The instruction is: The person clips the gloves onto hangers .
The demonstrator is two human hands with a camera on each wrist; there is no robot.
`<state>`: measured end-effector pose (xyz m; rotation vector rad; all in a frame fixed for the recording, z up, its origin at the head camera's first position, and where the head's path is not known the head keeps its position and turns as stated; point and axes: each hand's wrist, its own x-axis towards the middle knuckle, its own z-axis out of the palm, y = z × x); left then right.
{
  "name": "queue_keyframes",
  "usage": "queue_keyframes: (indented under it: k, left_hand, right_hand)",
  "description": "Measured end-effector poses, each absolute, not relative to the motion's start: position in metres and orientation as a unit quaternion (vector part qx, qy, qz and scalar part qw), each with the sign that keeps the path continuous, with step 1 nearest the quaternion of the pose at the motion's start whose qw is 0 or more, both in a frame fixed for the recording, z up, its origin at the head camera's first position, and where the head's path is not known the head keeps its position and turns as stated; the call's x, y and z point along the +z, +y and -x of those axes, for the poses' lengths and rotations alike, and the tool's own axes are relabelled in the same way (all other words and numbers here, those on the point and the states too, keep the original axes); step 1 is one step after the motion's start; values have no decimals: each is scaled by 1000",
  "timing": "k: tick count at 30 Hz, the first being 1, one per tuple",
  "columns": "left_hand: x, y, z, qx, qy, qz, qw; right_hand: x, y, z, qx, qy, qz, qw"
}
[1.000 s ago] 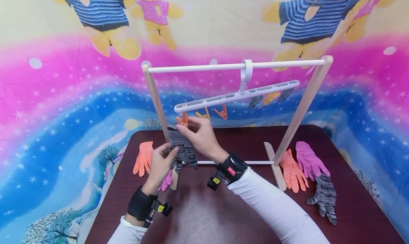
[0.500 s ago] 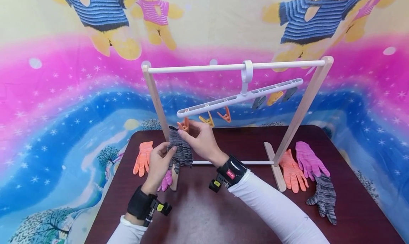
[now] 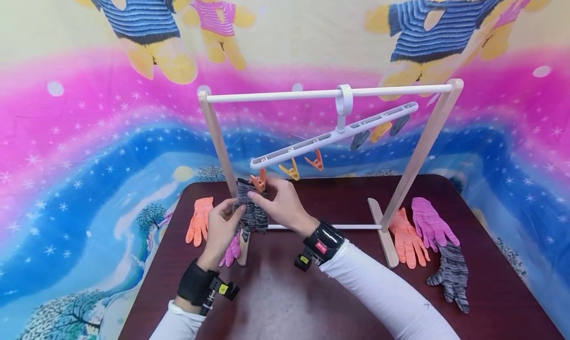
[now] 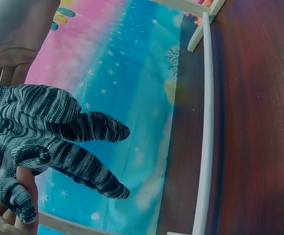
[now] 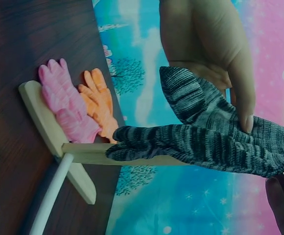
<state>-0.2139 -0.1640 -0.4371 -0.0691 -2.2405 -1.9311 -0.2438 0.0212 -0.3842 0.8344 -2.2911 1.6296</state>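
Observation:
A grey-and-black striped knit glove (image 3: pixel 252 209) hangs cuff up at the left end of the white hanger (image 3: pixel 307 144), its fingers dangling. My left hand (image 3: pixel 221 226) pinches its left side, the thumb lying on the knit in the right wrist view. With its thumb on the front of the cuff and fingers behind, my right hand (image 3: pixel 287 204) pinches the glove near the top. An orange clothespin (image 3: pixel 259 180) overlaps the cuff right beside the right fingertips. In the left wrist view, the striped glove (image 4: pixel 78 132) shows its loose fingers.
The hanger hangs tilted from a wooden rack (image 3: pixel 285 96), with more clothespins, including a yellow one (image 3: pixel 290 170). On the table (image 3: pixel 294 290), an orange glove (image 3: pixel 200 220) and pink glove (image 3: pixel 231 253) lie left; orange (image 3: pixel 407 241), pink (image 3: pixel 432 221) and striped gloves (image 3: pixel 453 275) lie right.
The hanger's left end has dropped and shifted slightly right, with its clothespin now over the cuff. My right hand has moved slightly down and right; the left hand has barely moved.

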Motion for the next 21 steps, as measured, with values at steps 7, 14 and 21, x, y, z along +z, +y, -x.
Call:
queue_keyframes:
  k: [7, 14, 21]
  left_hand:
    - [-447, -165, 210, -644, -760, 21, 90]
    - [-453, -165, 208, -650, -752, 33, 109]
    - [-455, -165, 207, -653, -748, 26, 118]
  right_hand:
    - [-399, 28, 241, 516, -807, -270, 99]
    - [-419, 35, 239, 469, -838, -259, 108]
    - [-437, 41, 233, 461, -847, -246, 96]
